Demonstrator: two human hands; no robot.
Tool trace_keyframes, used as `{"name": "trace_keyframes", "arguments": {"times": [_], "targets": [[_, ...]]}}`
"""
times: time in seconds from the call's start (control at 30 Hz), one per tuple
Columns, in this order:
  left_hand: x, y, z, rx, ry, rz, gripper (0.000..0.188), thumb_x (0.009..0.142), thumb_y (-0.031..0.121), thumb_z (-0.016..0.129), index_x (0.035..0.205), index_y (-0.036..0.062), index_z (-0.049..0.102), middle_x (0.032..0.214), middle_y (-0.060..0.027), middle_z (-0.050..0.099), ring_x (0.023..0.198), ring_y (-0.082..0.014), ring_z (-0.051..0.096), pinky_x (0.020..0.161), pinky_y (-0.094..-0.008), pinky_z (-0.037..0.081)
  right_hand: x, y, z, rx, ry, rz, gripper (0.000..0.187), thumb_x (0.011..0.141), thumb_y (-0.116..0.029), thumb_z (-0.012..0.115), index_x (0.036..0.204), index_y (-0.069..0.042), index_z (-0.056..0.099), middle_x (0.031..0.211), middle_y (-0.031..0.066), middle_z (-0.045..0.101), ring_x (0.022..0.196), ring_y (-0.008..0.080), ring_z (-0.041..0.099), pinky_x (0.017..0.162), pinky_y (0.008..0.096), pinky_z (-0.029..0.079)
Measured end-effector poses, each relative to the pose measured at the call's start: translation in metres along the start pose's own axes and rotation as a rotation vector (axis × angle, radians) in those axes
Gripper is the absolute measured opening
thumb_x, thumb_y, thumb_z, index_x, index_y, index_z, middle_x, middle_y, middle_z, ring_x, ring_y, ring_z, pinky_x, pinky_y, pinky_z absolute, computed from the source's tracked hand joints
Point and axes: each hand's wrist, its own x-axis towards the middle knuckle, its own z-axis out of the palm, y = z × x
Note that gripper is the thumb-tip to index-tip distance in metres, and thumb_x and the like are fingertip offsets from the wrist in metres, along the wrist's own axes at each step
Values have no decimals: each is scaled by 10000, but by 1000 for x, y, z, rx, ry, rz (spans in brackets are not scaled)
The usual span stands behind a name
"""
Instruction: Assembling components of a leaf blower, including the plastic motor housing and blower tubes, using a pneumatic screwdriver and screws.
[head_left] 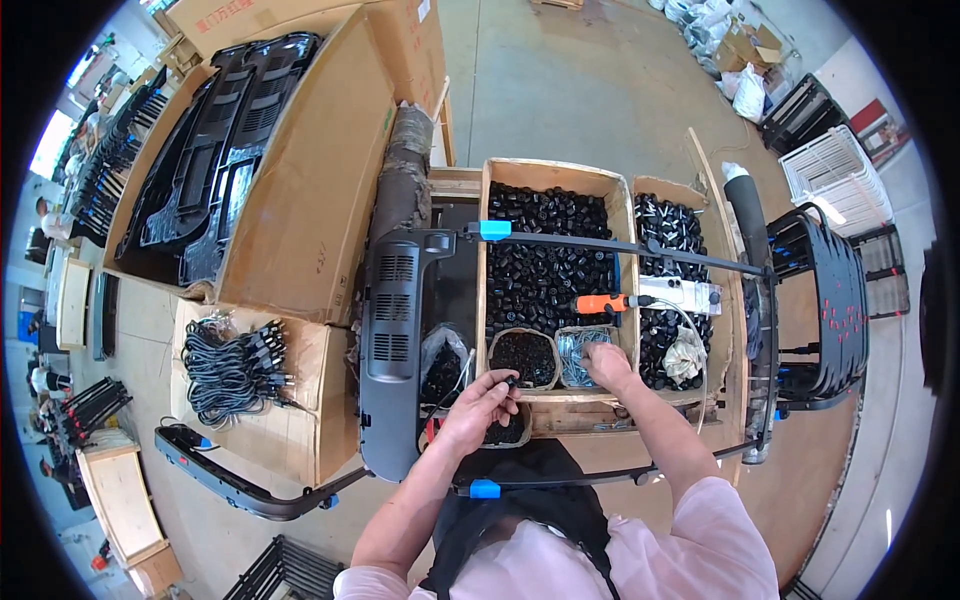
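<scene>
My left hand (pixel 484 404) is closed, its thumb and fingers pinching a small black part (pixel 512 382) whose kind I cannot make out. It is held in front of a small box of little black pieces (pixel 523 360). My right hand (pixel 606 364) reaches into the adjoining small box of silver screws (pixel 574 350). Its fingers are drawn together among them, and what they hold is hidden. Around both arms lies a black frame (pixel 600 243) with blue tape and a vented black panel (pixel 393 330) at its left end.
Behind the screws, an orange power driver (pixel 600 303) lies by a wooden bin of black caps (pixel 545 215). More black parts fill the bin to the right (pixel 670 225). Bundled black cables (pixel 235 370) rest on a carton at left, before a large carton of black panels (pixel 290 210).
</scene>
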Motion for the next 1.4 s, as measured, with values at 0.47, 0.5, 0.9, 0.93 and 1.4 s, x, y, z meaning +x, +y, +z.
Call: {"name": "trace_keyframes", "arguments": {"times": [0.47, 0.5, 0.9, 0.93, 1.4], "targets": [[-19, -9, -10, -27, 38, 15, 337, 1089, 173, 601, 1406, 58, 611, 1068, -26, 699, 886, -91, 648, 722, -231, 555, -62, -162, -63, 937, 116, -105, 238, 1012, -207, 606, 1121, -28, 720, 878, 52, 717, 752, 119, 649, 696, 302, 530], [-22, -9, -11, -35, 28, 22, 337, 1091, 174, 599, 1402, 48, 610, 1068, -29, 701, 889, -93, 655, 728, -234, 558, -65, -173, -61, 899, 130, -151, 236, 1008, -207, 605, 1110, -28, 719, 885, 62, 722, 772, 134, 661, 715, 309, 536], [-58, 2, -35, -60, 16, 70, 317, 1108, 180, 563, 1369, 6, 612, 1070, -61, 717, 916, -127, 692, 788, -267, 594, -76, -238, -59, 670, 97, -274, 214, 988, -192, 615, 1078, -21, 709, 949, 157, 738, 896, 260, 724, 811, 381, 554], [-61, 3, -38, -100, 34, 55, 298, 1110, 180, 560, 1347, 9, 619, 1073, -64, 718, 924, -131, 697, 803, -271, 600, -77, -245, -58, 629, 116, -275, 212, 987, -185, 614, 1080, -17, 704, 964, 175, 737, 913, 292, 731, 819, 389, 557], [-125, 9, -81, -295, 231, 190, 284, 1138, 305, 491, 1229, 81, 639, 1023, -25, 697, 889, -148, 691, 792, -307, 600, -66, -347, -43, 104, 354, -814, 340, 845, -168, 774, 1164, -61, 723, 834, 110, 614, 791, 316, 665, 709, 427, 551]]}}
